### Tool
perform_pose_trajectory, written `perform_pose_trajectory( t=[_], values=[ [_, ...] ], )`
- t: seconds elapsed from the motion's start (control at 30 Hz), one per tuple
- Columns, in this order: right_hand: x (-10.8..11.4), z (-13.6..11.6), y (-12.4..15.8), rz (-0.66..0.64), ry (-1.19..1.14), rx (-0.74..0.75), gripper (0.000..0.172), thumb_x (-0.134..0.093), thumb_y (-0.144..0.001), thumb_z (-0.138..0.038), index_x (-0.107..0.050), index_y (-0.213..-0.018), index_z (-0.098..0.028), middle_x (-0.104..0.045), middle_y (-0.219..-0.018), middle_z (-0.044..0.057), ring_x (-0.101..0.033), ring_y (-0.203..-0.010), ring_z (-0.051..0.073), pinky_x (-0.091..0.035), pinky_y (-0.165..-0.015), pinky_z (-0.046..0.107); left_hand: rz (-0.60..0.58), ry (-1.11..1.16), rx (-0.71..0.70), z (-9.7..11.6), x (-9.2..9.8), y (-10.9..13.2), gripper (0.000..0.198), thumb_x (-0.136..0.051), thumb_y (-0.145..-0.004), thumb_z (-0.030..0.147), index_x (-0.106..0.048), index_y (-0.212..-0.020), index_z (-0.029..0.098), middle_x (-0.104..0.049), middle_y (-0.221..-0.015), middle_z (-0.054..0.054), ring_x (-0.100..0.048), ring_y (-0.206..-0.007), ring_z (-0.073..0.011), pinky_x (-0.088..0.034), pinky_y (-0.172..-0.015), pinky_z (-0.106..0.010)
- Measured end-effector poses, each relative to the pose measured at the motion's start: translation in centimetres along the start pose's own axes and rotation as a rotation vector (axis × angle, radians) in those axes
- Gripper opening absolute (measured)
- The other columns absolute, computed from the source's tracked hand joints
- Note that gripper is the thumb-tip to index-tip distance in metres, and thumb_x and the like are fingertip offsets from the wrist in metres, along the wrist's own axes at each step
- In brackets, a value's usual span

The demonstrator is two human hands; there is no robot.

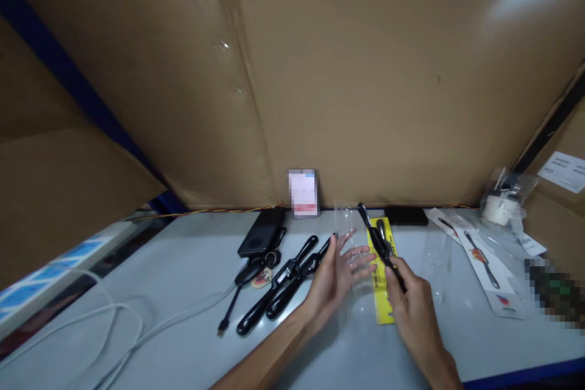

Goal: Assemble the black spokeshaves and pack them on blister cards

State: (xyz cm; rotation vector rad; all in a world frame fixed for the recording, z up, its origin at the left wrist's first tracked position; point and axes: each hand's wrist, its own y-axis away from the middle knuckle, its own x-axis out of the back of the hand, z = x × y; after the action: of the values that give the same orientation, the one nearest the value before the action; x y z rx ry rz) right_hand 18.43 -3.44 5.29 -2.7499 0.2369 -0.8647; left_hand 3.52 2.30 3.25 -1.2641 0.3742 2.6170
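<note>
My right hand (411, 301) is closed on a black smartwatch with a strap (378, 241), held over a yellow card (382, 292) on the grey table (183, 292). The fingers of my left hand (336, 271) are spread, and they touch a clear plastic sleeve (347, 222) that stands in front of them. Just left of that hand lie two black watches (283, 283) side by side, straps stretched out.
A black power bank (262, 236) with a cable and a white cable (105, 329) lie to the left. Packaged watches on white cards (479, 256) and clear bags (503, 195) sit at right. A black phone (406, 214) lies by the cardboard wall (365, 73).
</note>
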Motion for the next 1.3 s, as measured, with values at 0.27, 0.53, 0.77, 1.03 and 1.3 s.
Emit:
perform_pose_trajectory(
  t=[0.27,0.53,0.77,1.03,1.3],
  values=[
    [-2.6,-3.3,-0.1,-0.288,0.656,0.203,0.042,-0.044,-0.095,-0.014,-0.056,-0.135,-0.013,-0.075,-0.107,0.018,-0.075,-0.081,0.029,-0.056,-0.063,0.035,-0.056,0.241,0.160,-0.6,1.1,0.2,0.038,-0.053,-0.098,0.042,-0.058,-0.128,0.019,-0.069,-0.119,-0.013,-0.068,-0.111,-0.0310,-0.047,-0.103,-0.050],
    [-2.1,-4.4,0.0,-0.299,0.577,0.257,0.033,-0.054,-0.097,-0.041,-0.069,-0.116,-0.019,-0.077,-0.098,0.012,-0.074,-0.085,0.031,-0.056,-0.069,0.038,0.052,0.248,0.203,-0.4,0.6,0.2,0.046,-0.050,-0.098,0.050,-0.061,-0.125,0.015,-0.072,-0.115,-0.015,-0.070,-0.106,-0.0317,-0.049,-0.102,-0.050],
    [-1.6,-2.5,0.9,-0.111,0.398,0.262,0.015,-0.057,-0.093,-0.021,-0.070,-0.101,-0.023,-0.077,-0.088,0.002,-0.072,-0.071,0.019,-0.047,-0.063,0.026,0.098,0.239,0.194,0.2,-0.1,0.5,0.042,-0.045,-0.100,0.049,-0.063,-0.116,0.015,-0.072,-0.110,-0.015,-0.071,-0.104,-0.0313,-0.051,-0.098,-0.051],
    [-1.6,-3.0,1.3,-0.287,0.620,0.151,0.018,-0.060,-0.094,-0.030,-0.066,-0.107,-0.019,-0.077,-0.090,0.008,-0.074,-0.079,0.027,-0.048,-0.062,0.031,0.097,0.157,0.065,-0.1,-0.4,0.8,0.043,-0.045,-0.099,0.052,-0.059,-0.120,0.017,-0.068,-0.115,-0.014,-0.068,-0.110,-0.0308,-0.051,-0.100,-0.049],
    [-1.6,-2.7,1.9,-0.314,0.487,0.182,0.038,-0.057,-0.092,-0.022,-0.059,-0.130,-0.021,-0.073,-0.114,0.010,-0.072,-0.095,0.029,-0.053,-0.073,0.036,0.106,0.198,0.080,0.0,-0.5,0.9,0.043,-0.041,-0.100,0.052,-0.061,-0.113,0.016,-0.069,-0.117,-0.016,-0.067,-0.113,-0.0317,-0.049,-0.102,-0.053]
  ],
)
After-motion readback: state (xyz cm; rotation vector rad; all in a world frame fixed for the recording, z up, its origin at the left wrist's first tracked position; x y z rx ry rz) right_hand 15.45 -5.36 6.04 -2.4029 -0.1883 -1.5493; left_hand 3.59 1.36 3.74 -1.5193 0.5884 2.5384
